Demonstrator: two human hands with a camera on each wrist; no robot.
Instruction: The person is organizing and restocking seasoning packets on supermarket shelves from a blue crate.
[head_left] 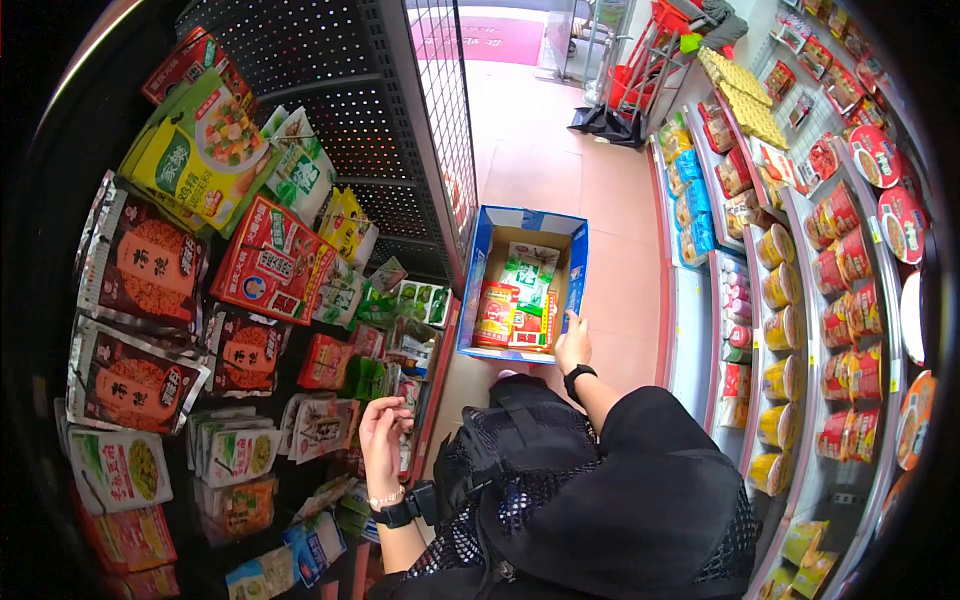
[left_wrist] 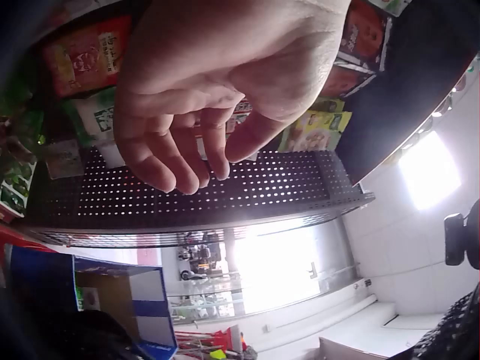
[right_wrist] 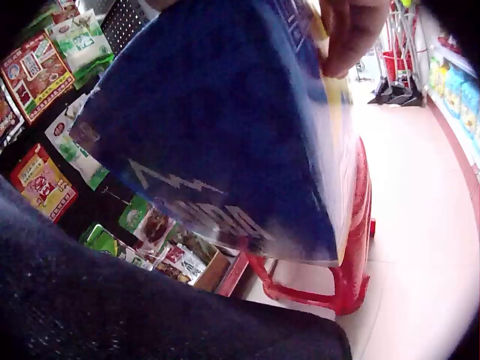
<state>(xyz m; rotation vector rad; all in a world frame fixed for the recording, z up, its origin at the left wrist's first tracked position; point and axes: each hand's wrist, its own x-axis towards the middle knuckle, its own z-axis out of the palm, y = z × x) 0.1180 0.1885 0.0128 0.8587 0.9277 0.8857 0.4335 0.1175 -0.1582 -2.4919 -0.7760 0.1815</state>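
A blue cardboard box [head_left: 579, 265] with its top open stands in the aisle in front of the person. Inside lie a green-and-white packet [head_left: 531, 268] and red-and-yellow packets [head_left: 496, 312]. The right hand [head_left: 573, 347] grips the box's near right corner, and its fingers also show at the box edge in the right wrist view. To the left, the left hand [head_left: 382, 437] hangs beside the rack of hanging packets with its fingers loosely bent and nothing in them. The left wrist view shows this same hand [left_wrist: 232, 82], palm partly visible, before the perforated rack panel [left_wrist: 247, 184].
Seasoning pouches [head_left: 270, 262] hang along the left rack. Shelves of cup noodles [head_left: 782, 370] line the right side. Under the box shows a red plastic stool [right_wrist: 351, 289]. Farther off, a dustpan [head_left: 610, 125] and red cleaning gear [head_left: 640, 85] stand by the doorway.
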